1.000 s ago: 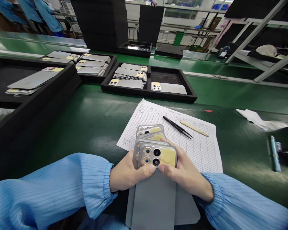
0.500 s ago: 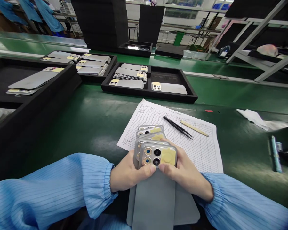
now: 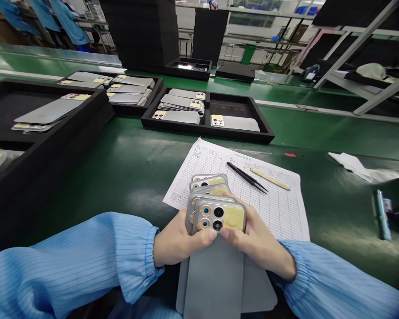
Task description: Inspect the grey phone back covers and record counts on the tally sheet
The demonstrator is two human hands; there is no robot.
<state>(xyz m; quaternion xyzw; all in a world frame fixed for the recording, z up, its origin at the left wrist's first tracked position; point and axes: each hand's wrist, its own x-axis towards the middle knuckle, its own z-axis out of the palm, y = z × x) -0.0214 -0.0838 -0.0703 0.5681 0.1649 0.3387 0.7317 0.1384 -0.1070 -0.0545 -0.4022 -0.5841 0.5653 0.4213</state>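
Note:
Between my two hands is a fanned stack of grey phone back covers, each with a camera block at its upper end. On the top cover the camera block shows round lens rings and a yellow film patch. My left hand grips the stack's left edge, thumb at the block's lower rim. From the other side my right hand closes on it, its thumb just under the yellow film. Most of my fingers are hidden behind the covers. Beyond them lie black tweezers and a thin yellowish stick.
A printed form lies under the tweezers. Black trays with more covers stand at the back, and a larger black tray is at left. On the right are a white tissue and a blue pen. People in blue stand far left.
Both hands keep the same hold on the stack of covers. The whole view has shifted very slightly; nothing else visibly differs.

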